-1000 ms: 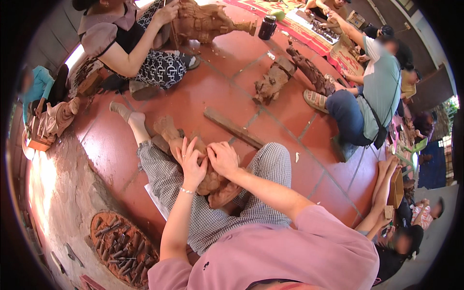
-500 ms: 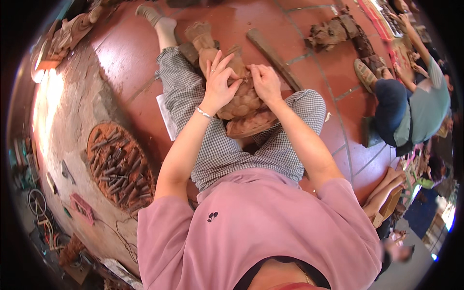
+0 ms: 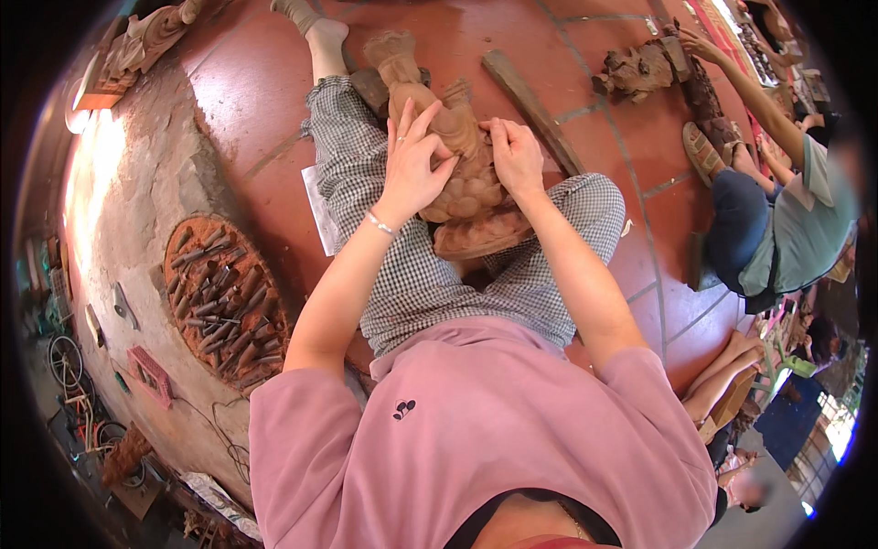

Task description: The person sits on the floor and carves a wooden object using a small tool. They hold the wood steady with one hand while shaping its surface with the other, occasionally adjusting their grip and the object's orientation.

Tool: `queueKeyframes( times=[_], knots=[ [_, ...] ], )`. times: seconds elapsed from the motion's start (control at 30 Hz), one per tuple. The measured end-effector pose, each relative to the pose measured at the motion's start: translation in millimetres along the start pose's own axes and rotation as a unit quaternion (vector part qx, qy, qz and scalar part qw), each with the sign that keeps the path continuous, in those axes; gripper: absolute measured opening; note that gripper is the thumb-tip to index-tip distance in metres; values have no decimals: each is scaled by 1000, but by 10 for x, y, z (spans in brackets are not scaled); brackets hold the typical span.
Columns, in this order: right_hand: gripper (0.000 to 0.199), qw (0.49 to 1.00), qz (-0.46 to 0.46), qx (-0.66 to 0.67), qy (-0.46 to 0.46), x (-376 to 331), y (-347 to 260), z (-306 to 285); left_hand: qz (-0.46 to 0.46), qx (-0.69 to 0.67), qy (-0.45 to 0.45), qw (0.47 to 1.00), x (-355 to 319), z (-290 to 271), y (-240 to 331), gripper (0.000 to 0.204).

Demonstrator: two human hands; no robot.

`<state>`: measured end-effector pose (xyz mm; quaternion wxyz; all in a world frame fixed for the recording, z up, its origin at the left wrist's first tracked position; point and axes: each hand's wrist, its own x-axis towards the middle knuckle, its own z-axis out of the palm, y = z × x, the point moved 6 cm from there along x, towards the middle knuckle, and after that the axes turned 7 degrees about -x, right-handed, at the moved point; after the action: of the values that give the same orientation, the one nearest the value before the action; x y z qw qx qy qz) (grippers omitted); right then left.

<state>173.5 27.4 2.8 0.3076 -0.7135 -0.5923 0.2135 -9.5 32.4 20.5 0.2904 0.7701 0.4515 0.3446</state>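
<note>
A carved brown wooden figure [image 3: 464,197] with rounded, bulging shapes leans between my legs, its broad base [image 3: 485,236] nearest to me. My left hand [image 3: 416,169] is at the carving's left side, thumb and forefinger pinched together and the other fingers raised apart. Curled closed, my right hand [image 3: 517,160] rests by the carving's right side, fingertips against the wood. Whatever either hand pinches is too small or hidden to make out.
A wooden bar [image 3: 532,112] lies on the red tiles beyond my right hand. Left stands a round tray [image 3: 174,252] of chisel-like tools on a stone slab [image 3: 146,201]. Another carving [image 3: 640,71] lies at the far right, near a seated person [image 3: 796,238].
The whole view has shifted a little, the carving and both hands appearing slightly farther right. My finger poses stay much the same. The person at right has moved an arm.
</note>
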Motion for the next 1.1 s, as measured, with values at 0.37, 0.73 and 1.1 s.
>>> queueKeyframes(
  times=[0.37,0.73,1.1],
  knots=[
    [32,999,16,15,34,-51,-40,-45,-35,44,104,993,197,248,79,23],
    [28,999,14,24,24,-56,7,-33,16,-66,32,997,69,81,-85,24],
    [28,999,-7,37,24,3,62,-49,33,-63,-33,997,239,48,-188,21]
  ],
)
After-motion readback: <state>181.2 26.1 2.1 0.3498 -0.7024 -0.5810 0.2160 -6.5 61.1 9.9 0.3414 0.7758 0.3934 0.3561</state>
